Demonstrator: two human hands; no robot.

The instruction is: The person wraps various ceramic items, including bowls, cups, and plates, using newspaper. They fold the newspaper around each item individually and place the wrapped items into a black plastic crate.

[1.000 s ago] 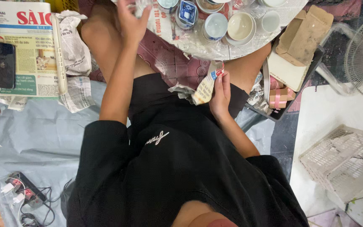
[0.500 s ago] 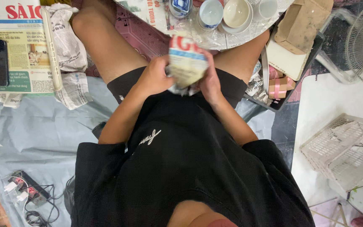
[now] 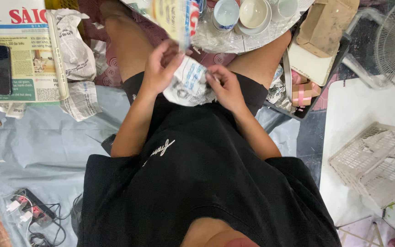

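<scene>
Gripping a crumpled newspaper bundle (image 3: pixel 189 84) over the lap, the left hand (image 3: pixel 161 68) pinches its upper left edge while the right hand (image 3: pixel 227 87) clasps its right side; what it wraps cannot be seen. Beyond the knees, a white cup (image 3: pixel 226 13) and a cream bowl (image 3: pixel 253 13) stand empty on newspaper, beside a brown cardboard box (image 3: pixel 325 20). A white plastic basket (image 3: pixel 380 160) holds paper scraps at right.

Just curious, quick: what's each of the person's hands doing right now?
Left hand: closed, gripping the newspaper-wrapped bundle.
Right hand: closed on the same bundle.
</scene>
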